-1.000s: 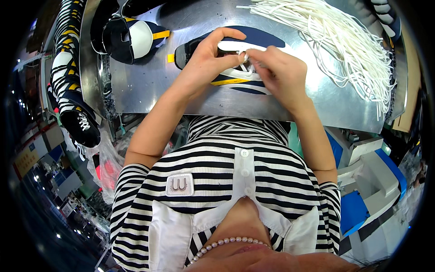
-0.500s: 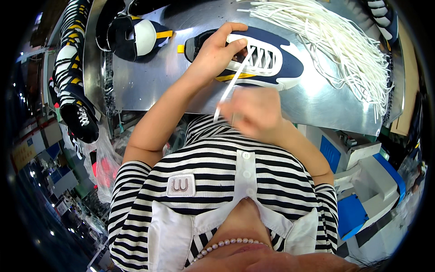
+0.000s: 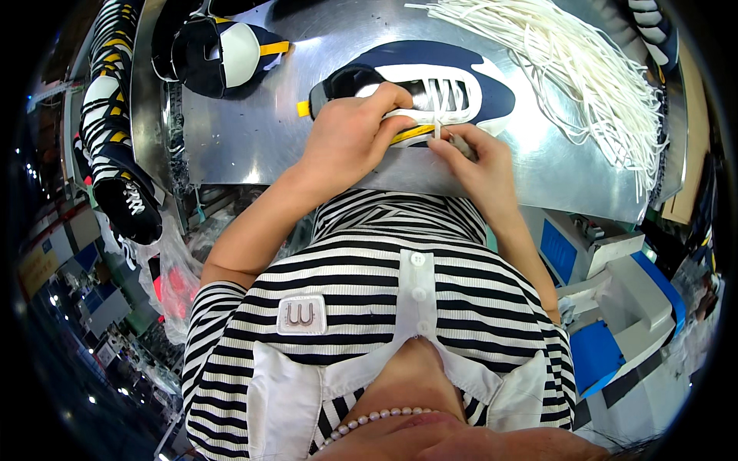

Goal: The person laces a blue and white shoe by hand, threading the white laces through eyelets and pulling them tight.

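A navy and white sneaker upper (image 3: pixel 492 100) with yellow trim lies on its side on the metal table, toe to the right. White lace rows cross the front of its throat. My left hand (image 3: pixel 350 131) is closed on the near edge of the opening, thumb and forefinger gripping the white eyelet strip. Close by, my right hand (image 3: pixel 484 165) pinches a white shoelace (image 3: pixel 437 129) at the near eyelet row. Its fingertips partly cover the shoe's lower side, and the rest of the lace end is hidden.
A loose bundle of white shoelaces (image 3: pixel 576 77) spreads over the right of the metal table (image 3: pixel 246 146). Another upper (image 3: pixel 242 58) sits at the far left. Nested uppers (image 3: pixel 115 107) form a long row beyond the left edge. A grey and blue machine (image 3: pixel 630 307) stands at the lower right.
My left hand has moved from the far side of the throat down to its near edge. My right hand has come up from near my body to the eyelets, with the lace drawn short.
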Demonstrator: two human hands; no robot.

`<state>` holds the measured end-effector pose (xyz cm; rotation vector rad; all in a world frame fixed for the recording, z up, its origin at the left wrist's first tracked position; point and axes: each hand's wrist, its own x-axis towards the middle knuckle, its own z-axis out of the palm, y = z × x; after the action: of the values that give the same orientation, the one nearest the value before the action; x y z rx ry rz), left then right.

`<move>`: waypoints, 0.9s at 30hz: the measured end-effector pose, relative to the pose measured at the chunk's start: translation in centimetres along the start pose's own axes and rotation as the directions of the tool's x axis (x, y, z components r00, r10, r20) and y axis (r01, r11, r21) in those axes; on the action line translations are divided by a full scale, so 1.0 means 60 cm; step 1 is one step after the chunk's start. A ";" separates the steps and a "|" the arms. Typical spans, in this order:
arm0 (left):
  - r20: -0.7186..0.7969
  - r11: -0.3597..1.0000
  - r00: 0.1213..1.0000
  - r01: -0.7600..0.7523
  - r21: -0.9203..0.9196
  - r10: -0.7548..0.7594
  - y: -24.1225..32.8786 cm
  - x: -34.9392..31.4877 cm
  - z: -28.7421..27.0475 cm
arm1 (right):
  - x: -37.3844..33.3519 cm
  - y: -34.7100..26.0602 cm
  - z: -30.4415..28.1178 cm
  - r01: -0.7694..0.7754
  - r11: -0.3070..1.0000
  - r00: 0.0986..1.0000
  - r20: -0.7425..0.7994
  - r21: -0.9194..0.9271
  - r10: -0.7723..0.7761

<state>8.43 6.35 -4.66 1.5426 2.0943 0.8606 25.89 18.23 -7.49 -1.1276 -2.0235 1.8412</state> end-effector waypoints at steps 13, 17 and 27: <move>-0.021 0.999 1.000 0.018 0.049 -0.017 0.003 0.007 0.006 | 0.041 -0.017 0.047 0.062 0.875 0.998 -0.044 0.480 -0.046; -0.042 0.985 0.992 0.122 0.123 -0.118 0.010 0.012 0.013 | 0.038 -0.022 0.046 0.065 0.891 0.998 -0.038 0.449 -0.054; -0.052 0.987 0.995 0.087 0.134 -0.081 0.004 0.015 0.020 | -0.023 -0.005 0.014 0.268 0.960 0.962 -0.037 -0.080 -0.271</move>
<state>9.10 7.51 -5.34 1.5020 2.2763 0.7435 26.25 16.73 -6.91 -0.8522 -2.1126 1.6039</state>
